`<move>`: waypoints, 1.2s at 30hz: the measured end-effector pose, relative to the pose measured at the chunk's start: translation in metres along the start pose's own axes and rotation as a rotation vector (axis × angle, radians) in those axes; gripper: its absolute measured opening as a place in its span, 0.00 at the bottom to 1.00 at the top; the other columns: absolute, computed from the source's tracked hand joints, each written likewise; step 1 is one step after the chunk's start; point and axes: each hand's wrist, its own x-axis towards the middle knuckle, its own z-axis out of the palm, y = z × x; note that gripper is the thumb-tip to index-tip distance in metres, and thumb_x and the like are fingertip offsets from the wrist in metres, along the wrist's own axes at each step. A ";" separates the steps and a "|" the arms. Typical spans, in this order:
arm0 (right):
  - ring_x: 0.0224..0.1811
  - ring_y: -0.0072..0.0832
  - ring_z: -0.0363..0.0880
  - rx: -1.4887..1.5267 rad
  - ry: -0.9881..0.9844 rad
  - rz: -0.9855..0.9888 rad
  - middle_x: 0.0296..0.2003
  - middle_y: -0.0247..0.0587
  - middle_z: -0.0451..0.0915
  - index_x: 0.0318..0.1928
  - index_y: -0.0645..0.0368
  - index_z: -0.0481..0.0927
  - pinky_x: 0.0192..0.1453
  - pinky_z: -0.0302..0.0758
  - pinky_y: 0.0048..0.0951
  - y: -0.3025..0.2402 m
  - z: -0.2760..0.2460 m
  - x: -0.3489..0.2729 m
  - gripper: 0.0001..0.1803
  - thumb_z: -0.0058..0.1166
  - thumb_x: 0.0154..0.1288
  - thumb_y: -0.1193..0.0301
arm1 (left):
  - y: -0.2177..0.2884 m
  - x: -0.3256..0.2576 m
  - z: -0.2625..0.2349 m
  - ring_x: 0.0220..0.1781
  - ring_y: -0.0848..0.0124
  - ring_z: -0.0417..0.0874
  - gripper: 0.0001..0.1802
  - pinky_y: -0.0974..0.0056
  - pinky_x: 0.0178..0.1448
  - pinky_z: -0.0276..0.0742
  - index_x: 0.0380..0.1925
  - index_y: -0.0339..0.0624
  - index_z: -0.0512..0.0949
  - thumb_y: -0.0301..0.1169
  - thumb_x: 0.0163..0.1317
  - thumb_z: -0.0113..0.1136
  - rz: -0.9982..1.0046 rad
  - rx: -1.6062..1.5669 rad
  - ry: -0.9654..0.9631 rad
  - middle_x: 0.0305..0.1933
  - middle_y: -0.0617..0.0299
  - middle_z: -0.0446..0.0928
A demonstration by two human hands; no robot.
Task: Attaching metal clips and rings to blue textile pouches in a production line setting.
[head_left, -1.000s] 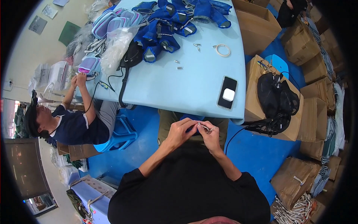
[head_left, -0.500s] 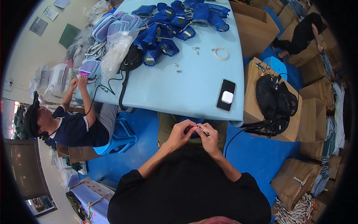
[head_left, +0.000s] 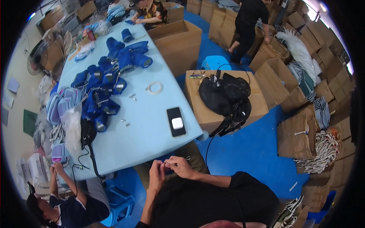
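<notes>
Both my hands meet over my lap, below the near edge of the light-blue table (head_left: 152,114). My left hand (head_left: 156,174) is closed, its fingertips pinching something too small to make out. My right hand (head_left: 181,167) pinches a small silver metal piece (head_left: 170,163) against the left fingertips. Beyond them on the table lies a black phone (head_left: 175,130) with a white rounded case (head_left: 177,123) on top. Several small metal pieces (head_left: 132,97) are scattered farther left, near a pale ring-shaped roll (head_left: 154,87). A pile of blue mesh pouches (head_left: 102,81) covers the table's middle.
Left of the pile are lilac-and-blue pouches (head_left: 62,100) and clear plastic bags (head_left: 72,129). A seated co-worker (head_left: 72,201) handles a pouch there. A cardboard box (head_left: 224,95) bearing black bags (head_left: 224,93) stands right of the table. Another person (head_left: 251,28) stands among boxes.
My view has swung to the right, so the table and co-worker appear farther left and more boxes show. My hands remain together, both still pinching.
</notes>
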 end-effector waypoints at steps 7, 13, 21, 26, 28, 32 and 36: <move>0.35 0.29 0.82 0.052 -0.010 0.010 0.34 0.44 0.84 0.51 0.67 0.86 0.42 0.77 0.31 0.003 -0.004 -0.003 0.13 0.62 0.75 0.70 | 0.004 0.002 -0.005 0.34 0.67 0.87 0.04 0.62 0.39 0.81 0.42 0.35 0.73 0.25 0.77 0.55 -0.002 -0.015 -0.074 0.33 0.54 0.79; 0.37 0.28 0.81 -0.042 -0.010 -0.005 0.35 0.44 0.83 0.50 0.68 0.86 0.43 0.76 0.31 0.001 -0.006 0.000 0.13 0.62 0.75 0.69 | 0.009 -0.002 0.000 0.34 0.76 0.82 0.06 0.69 0.40 0.79 0.48 0.35 0.72 0.26 0.79 0.55 -0.039 -0.162 -0.045 0.38 0.60 0.81; 0.34 0.29 0.80 0.017 -0.026 -0.064 0.33 0.43 0.84 0.50 0.66 0.87 0.41 0.75 0.31 -0.002 -0.003 0.005 0.14 0.61 0.76 0.67 | -0.009 -0.009 0.013 0.32 0.77 0.82 0.05 0.69 0.38 0.80 0.41 0.36 0.77 0.27 0.75 0.62 -0.056 -0.451 0.136 0.35 0.63 0.81; 0.32 0.24 0.77 0.062 -0.041 0.017 0.32 0.40 0.83 0.50 0.66 0.87 0.38 0.74 0.31 0.003 -0.001 0.003 0.14 0.60 0.77 0.66 | -0.008 -0.011 0.008 0.31 0.76 0.82 0.03 0.70 0.38 0.79 0.41 0.35 0.80 0.24 0.73 0.63 0.016 -0.307 0.119 0.35 0.63 0.81; 0.32 0.23 0.77 0.082 -0.054 0.043 0.32 0.39 0.82 0.50 0.66 0.87 0.37 0.73 0.31 -0.001 -0.004 0.003 0.15 0.60 0.77 0.65 | -0.002 -0.011 0.005 0.31 0.76 0.82 0.03 0.70 0.38 0.79 0.40 0.35 0.81 0.23 0.72 0.64 0.088 -0.194 0.113 0.35 0.62 0.81; 0.33 0.23 0.77 0.077 -0.100 0.085 0.32 0.40 0.83 0.49 0.66 0.88 0.38 0.74 0.31 -0.012 -0.006 0.005 0.15 0.61 0.77 0.64 | 0.004 -0.004 0.004 0.33 0.74 0.82 0.01 0.71 0.38 0.78 0.38 0.33 0.81 0.19 0.68 0.64 0.196 -0.039 0.188 0.34 0.60 0.79; 0.34 0.24 0.79 0.091 -0.100 0.093 0.32 0.41 0.84 0.49 0.67 0.87 0.40 0.75 0.31 -0.008 -0.003 0.000 0.16 0.61 0.76 0.65 | 0.000 0.000 0.005 0.32 0.65 0.83 0.08 0.65 0.37 0.79 0.34 0.34 0.81 0.11 0.60 0.61 0.228 0.084 0.236 0.34 0.54 0.79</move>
